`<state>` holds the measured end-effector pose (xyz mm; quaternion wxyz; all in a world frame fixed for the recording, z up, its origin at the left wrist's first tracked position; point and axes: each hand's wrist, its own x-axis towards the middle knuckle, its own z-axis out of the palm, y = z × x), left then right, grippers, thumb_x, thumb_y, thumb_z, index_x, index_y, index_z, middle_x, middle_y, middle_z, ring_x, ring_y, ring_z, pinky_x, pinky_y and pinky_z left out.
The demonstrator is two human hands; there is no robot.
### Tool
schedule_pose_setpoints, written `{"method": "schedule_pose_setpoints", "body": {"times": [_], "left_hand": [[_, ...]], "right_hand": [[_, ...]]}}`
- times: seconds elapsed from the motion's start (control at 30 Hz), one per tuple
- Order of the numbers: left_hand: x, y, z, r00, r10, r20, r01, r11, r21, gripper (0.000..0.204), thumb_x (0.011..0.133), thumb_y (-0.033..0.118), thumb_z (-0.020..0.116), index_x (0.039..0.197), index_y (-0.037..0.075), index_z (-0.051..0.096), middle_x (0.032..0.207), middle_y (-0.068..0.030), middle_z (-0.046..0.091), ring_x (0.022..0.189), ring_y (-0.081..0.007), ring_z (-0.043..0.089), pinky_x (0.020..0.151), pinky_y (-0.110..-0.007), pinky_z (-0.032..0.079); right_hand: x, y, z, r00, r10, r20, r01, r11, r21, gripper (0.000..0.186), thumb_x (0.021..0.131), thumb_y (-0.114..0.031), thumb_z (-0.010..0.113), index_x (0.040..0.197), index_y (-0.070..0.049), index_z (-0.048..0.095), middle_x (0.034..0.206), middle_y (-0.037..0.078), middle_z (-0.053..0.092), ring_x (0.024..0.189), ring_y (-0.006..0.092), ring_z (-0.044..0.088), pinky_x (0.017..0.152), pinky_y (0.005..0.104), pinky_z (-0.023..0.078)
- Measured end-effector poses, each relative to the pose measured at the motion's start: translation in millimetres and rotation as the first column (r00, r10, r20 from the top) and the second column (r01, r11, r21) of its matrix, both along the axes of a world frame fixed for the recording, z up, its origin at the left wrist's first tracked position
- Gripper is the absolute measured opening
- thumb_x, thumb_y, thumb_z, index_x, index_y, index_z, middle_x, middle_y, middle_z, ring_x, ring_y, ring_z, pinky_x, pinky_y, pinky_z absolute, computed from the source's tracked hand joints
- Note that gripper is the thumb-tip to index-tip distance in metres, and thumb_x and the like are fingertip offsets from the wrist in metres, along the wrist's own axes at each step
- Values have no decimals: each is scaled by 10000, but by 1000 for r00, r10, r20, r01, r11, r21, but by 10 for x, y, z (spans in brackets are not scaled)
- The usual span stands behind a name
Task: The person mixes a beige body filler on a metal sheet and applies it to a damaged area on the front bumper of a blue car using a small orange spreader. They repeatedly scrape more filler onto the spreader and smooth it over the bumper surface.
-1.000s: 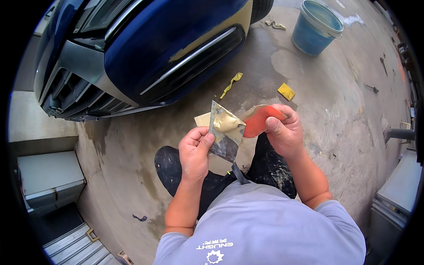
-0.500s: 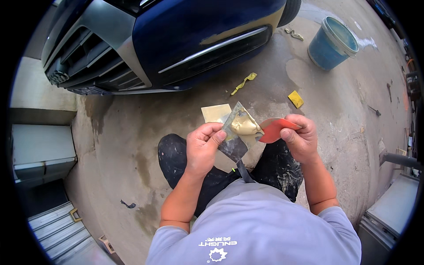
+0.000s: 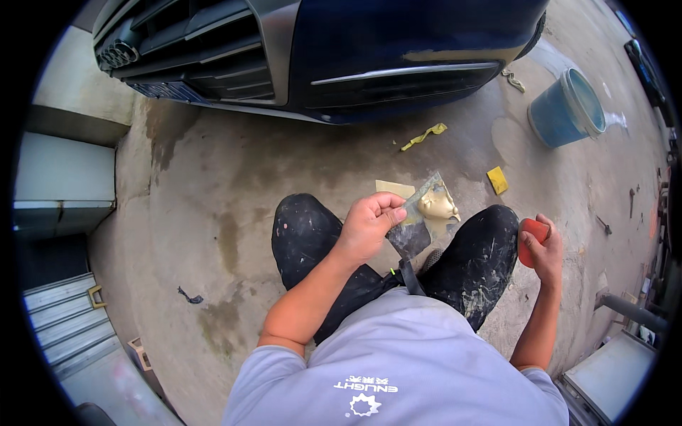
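L hand (image 3: pixel 366 228) has thumb & fingers pinching the edge of the plate (image 3: pixel 409 240), held over the gap betw. the legs w/ a thick lump of paste (image 3: pixel 437 206) on it; R hand (image 3: pixel 548 254) grips the red spreader (image 3: pixel 534 228) betw. thumb & fingers, just beside the R knee (image 3: pixel 501 221). Paste is on the plate, prob. mixed, but most looks unused, tho the car (image 3: pixel 405 28) has a beige strip (image 3: pixel 462 55) already. L forearm (image 3: pixel 305 305) angles inward, R forearm (image 3: pixel 538 323) points nearly straight ahead.

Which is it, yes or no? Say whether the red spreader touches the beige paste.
No: the right hand holds the red spreader apart from the paste.
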<state>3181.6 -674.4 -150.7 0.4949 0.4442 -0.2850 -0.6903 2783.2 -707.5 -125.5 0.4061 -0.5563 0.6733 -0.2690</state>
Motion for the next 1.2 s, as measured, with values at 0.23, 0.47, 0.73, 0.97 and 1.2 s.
{"method": "schedule_pose_setpoints", "body": {"times": [0.23,0.47,0.73,0.97,1.2], "left_hand": [[252,23,110,987,101,127,-98,995,-36,143,960,40,628,1066,-51,654,878,16,657,770,-29,558,708,-197,449],[574,170,349,871,177,459,-89,974,-207,120,919,28,659,1002,-52,691,748,28,613,678,-36,495,638,-210,416],[811,396,554,808,177,562,4,952,-307,124,905,8,655,1004,-58,691,719,-31,646,668,-67,542,641,-239,451],[911,484,608,798,189,573,16,942,-334,116,893,3,665,992,-52,687,714,-37,647,669,-70,548,637,-241,453],[1154,528,561,844,366,392,-275,923,-268,159,954,41,655,1068,-67,683,830,-8,672,737,-48,565,692,-201,447]], "right_hand": [[-208,81,496,939,307,-156,-256,925,280,535,804,-181,825,1212,67,584,953,66,652,904,136,632,804,315,531],[917,-110,686,891,427,152,-413,903,-118,255,801,-91,797,987,-24,636,875,39,626,844,200,602,760,321,503],[2012,-298,781,521,669,-530,-794,153,-588,223,615,-88,756,812,-116,654,750,28,560,844,259,596,882,456,491],[2264,-225,714,468,673,-573,-809,66,-584,196,627,-114,737,804,-121,651,763,15,568,858,246,600,950,475,487],[2286,-284,453,616,708,-345,-739,366,-566,148,746,-53,738,867,-107,672,821,33,614,860,220,603,924,420,494]]}}
